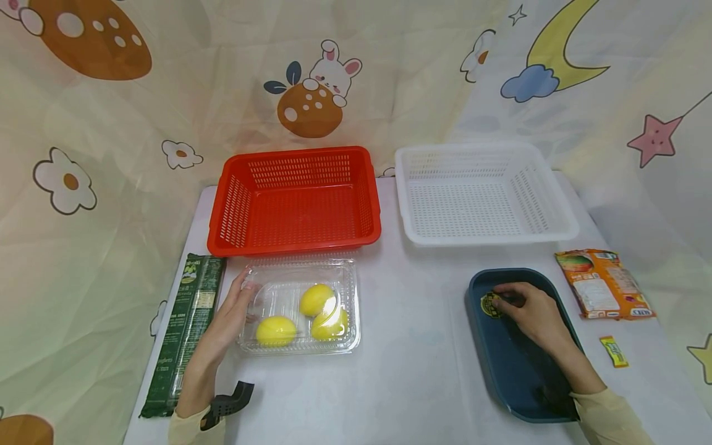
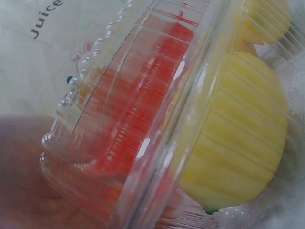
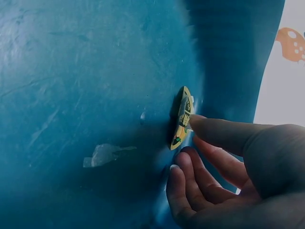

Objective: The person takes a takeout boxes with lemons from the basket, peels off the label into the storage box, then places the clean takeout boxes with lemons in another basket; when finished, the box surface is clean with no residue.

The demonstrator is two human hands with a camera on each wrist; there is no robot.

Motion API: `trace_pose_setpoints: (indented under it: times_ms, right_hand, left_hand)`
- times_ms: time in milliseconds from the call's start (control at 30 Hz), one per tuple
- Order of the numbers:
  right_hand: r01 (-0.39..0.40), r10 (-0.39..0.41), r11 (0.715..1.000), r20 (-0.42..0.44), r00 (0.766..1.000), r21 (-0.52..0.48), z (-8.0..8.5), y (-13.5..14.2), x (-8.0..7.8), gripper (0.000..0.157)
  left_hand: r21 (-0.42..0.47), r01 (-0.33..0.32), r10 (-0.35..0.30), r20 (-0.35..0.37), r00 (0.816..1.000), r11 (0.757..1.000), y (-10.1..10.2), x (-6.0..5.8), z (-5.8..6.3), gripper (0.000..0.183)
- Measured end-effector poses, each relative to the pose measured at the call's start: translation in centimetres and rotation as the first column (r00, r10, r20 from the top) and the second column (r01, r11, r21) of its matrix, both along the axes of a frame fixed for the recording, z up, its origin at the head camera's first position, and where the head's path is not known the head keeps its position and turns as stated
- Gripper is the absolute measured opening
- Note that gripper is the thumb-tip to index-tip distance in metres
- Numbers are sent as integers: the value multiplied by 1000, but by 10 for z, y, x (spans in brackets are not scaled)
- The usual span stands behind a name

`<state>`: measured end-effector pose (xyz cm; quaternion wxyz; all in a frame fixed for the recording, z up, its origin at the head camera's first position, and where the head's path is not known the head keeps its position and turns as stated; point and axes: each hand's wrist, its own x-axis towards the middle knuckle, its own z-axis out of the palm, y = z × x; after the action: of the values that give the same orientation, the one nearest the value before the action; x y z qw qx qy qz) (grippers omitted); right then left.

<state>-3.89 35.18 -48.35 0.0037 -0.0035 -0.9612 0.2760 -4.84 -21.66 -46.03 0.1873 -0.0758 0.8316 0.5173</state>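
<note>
At the left of the table lies a clear plastic box [image 1: 300, 349] with 3 yellow lemons [image 1: 276, 331] inside. My left hand [image 1: 227, 318] grips the box's left end; part of the hand shows through the plastic in the left wrist view, beside a lemon [image 2: 238, 129]. On the right, my right hand [image 1: 536, 318] reaches into a dark blue tray [image 1: 528, 383]. Its thumb and forefinger pinch a small round yellow-and-black label [image 3: 183, 119] near the tray's far left corner. The label stands on edge in the right wrist view, with the other fingers [image 3: 193, 181] curled beside it.
Behind stand a red basket [image 1: 303, 244] and a white basket [image 1: 489, 238]. A green spaghetti packet [image 1: 186, 334] lies left of the box. Right of the tray are an orange snack bag [image 1: 606, 284] and a small yellow sachet [image 1: 614, 352]. A printed cloth [image 1: 222, 74] hangs behind.
</note>
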Motion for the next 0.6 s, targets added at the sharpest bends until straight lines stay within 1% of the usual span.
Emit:
trace_pose_setpoints:
  times_ms: [400, 600]
  right_hand:
    - [-6, 6, 1000, 28, 1000, -22, 5, -1, -1, 29]
    - [-18, 18, 999, 16, 1000, -34, 10, 0, 0, 30]
  left_hand:
    - [7, 0, 0, -12, 1000, 1000, 0, 0, 0, 68]
    - [13, -4, 5, -9, 1000, 1000, 1, 0, 0, 68]
